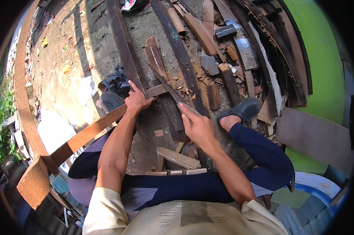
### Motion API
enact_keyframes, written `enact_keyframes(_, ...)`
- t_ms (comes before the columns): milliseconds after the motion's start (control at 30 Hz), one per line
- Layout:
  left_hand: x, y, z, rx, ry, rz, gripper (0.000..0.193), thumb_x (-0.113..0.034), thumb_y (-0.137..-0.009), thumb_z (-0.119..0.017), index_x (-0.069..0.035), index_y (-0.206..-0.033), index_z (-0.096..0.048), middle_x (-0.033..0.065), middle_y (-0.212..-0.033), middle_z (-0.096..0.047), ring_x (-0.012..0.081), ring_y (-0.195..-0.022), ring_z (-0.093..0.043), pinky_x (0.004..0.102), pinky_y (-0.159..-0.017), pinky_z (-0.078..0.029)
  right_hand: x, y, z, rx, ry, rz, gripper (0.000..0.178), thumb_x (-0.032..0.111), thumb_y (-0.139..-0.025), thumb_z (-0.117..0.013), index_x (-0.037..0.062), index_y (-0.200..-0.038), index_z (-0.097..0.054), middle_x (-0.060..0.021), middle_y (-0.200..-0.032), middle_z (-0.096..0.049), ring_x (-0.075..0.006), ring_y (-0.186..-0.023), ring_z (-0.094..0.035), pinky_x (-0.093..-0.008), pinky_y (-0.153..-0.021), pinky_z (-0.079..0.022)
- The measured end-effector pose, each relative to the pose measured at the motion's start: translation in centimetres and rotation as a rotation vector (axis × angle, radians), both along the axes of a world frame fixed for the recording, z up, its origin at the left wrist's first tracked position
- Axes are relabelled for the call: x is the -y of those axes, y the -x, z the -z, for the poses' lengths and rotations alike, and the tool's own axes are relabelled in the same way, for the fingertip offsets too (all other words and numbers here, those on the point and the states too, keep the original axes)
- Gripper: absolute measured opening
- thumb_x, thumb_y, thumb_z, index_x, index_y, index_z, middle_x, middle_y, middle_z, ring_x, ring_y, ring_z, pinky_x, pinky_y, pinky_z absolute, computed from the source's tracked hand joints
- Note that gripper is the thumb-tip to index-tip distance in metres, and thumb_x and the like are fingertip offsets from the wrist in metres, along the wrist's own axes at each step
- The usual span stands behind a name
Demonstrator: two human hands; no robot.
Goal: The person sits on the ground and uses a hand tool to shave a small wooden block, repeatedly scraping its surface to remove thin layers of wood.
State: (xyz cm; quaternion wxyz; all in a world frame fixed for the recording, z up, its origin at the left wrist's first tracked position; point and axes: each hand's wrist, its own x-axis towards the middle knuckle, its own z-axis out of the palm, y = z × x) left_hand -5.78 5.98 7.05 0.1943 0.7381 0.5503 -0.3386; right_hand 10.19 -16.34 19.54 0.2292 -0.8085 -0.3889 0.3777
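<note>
The batten (96,129) runs from the near left to the middle of the scene, passing under the left hand (136,100), its far part lying over a dark plank (173,111) on the ground. The left forefinger points far and the thumb stretches right, the two spread apart; whether the other fingers curl round the wood cannot be told. The right hand (200,129) has its fingers wrapped about the near end of a long, narrow blade (174,91), one finger laid along it; the handle is hidden. The blade slants far and left across the batten, just right of the left hand. Whether its edge has teeth is too small to tell.

The step in hand looks like cutting across the batten, with the left hand steadying it. A further stroke would call for firm pressure on the left, the blade kept in one line, and the left thumb clear of its edge.

Pale chips (193,96) lie right of the blade, with a short block (214,97) and a grey stone (210,65) farther right. The right clog (243,110) stands beyond the block; a black bag (116,80) lies by the left clog (111,102).
</note>
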Motion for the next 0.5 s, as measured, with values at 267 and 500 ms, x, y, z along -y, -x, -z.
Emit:
enact_keyframes(267,0.6,-0.8,-0.2,-0.022,0.004,-0.012,0.148,-0.070,-0.078,-0.078,0.009,-0.158,0.018,0.0314,-0.135,-0.059,0.0403,-0.115,-0.068,0.0487,-0.098,-0.054,5.4,-1.7,0.2,0.003,-0.162,0.098,0.042,0.022,-0.097,-0.064,0.0260,-0.138,-0.067,-0.0185,-0.085,-0.075,-0.0403,-0.076,-0.072,-0.0478,-0.070,-0.059)
enact_keyframes(500,0.3,-0.5,0.3,-0.002,-0.025,0.029,0.149,-0.073,-0.078,-0.076,0.010,-0.157,0.019,0.0324,-0.134,-0.060,0.0409,-0.114,-0.069,0.0487,-0.096,-0.055,1.0,-0.1,-1.8,-0.001,0.023,0.008,0.042,0.024,-0.100,-0.061,0.0252,-0.141,-0.065,-0.0234,-0.094,-0.074,-0.0442,-0.083,-0.072,-0.0496,-0.076,-0.058)
